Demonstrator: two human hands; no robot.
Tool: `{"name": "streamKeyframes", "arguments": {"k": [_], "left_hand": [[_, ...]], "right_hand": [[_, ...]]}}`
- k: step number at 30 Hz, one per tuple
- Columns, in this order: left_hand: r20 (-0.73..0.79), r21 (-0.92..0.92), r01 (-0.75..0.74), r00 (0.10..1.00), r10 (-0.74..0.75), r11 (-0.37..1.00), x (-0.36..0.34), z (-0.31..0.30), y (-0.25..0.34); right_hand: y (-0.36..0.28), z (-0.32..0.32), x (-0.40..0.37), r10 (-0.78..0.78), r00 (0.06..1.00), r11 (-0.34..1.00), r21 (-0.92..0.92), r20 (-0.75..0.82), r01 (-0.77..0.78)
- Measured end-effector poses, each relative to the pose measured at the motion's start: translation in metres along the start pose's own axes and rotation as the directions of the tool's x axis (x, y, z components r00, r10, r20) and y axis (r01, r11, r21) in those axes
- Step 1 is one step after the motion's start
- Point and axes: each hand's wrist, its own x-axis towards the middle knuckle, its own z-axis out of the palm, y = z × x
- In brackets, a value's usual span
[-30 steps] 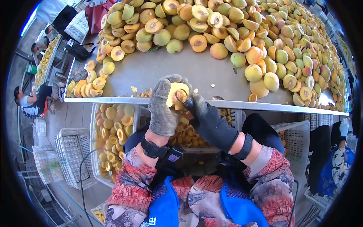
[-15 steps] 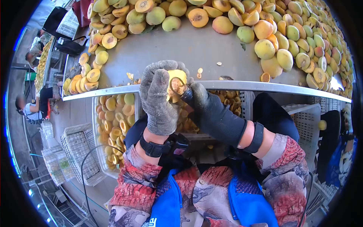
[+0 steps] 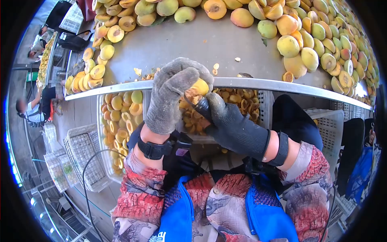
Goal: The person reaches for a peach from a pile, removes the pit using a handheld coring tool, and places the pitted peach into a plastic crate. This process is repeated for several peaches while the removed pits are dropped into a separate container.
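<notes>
My left hand (image 3: 171,92), in a grey dusty glove, is wrapped round a yellow fruit half (image 3: 199,87) near the table edge. My right hand (image 3: 231,125), in a darker glove, is closed on a black-handled tool (image 3: 202,107). The tool's tip meets brown flesh or pit at the fruit's lower side; its exact shape is hard to make out. Below the hands, a crate (image 3: 263,111) holds cut fruit pieces. Whole and halved fruit (image 3: 288,46) lie piled along the back and right of the metal table (image 3: 177,50).
The table's metal rim (image 3: 282,85) runs across beyond my wrists. A white crate of fruit halves (image 3: 105,161) stands at the left, with stacked empty crates (image 3: 85,157) beside it. Another crate (image 3: 330,129) is at the right. People (image 3: 34,111) sit at the far left.
My left hand has curled further over the fruit and tilted it. The tool has moved down slightly with my right hand, and the camera view has shifted a little.
</notes>
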Motion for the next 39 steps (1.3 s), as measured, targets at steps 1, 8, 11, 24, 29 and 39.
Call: {"name": "streamKeyframes", "arguments": {"k": [1,8,11,24,29,39], "left_hand": [[-0.006,-0.002,0.0,1.0,0.0,1.0,0.001,-0.002,0.0],[0.113,0.104,0.028,0.993,-0.04,0.994,0.002,-0.007,-0.002],[0.118,0.114,0.015,0.993,-0.028,0.993,0.003,-0.007,-0.004],[0.143,-0.06,0.049,0.989,-0.04,0.997,-0.001,-0.004,-0.003],[0.027,-0.276,0.059,0.998,-0.053,0.959,-0.001,-0.004,-0.007],[-0.335,0.066,-0.342,0.878,0.343,0.938,-0.021,-0.045,0.015]], "right_hand": [[0.001,0.001,0.0,-0.05,0.998,0.998,0.026,-0.027,0.051],[-0.003,0.003,-0.002,0.089,0.996,0.944,0.321,-0.014,-0.08],[-0.012,-0.007,0.0,0.281,0.928,0.826,0.431,0.243,-0.363],[-0.014,-0.034,0.001,-0.122,0.806,0.012,0.813,0.579,-0.582],[-0.011,-0.012,0.001,-0.104,0.989,0.963,0.259,0.109,0.072],[0.033,-0.009,-0.006,-0.148,0.978,0.905,-0.38,0.145,0.193]]}}
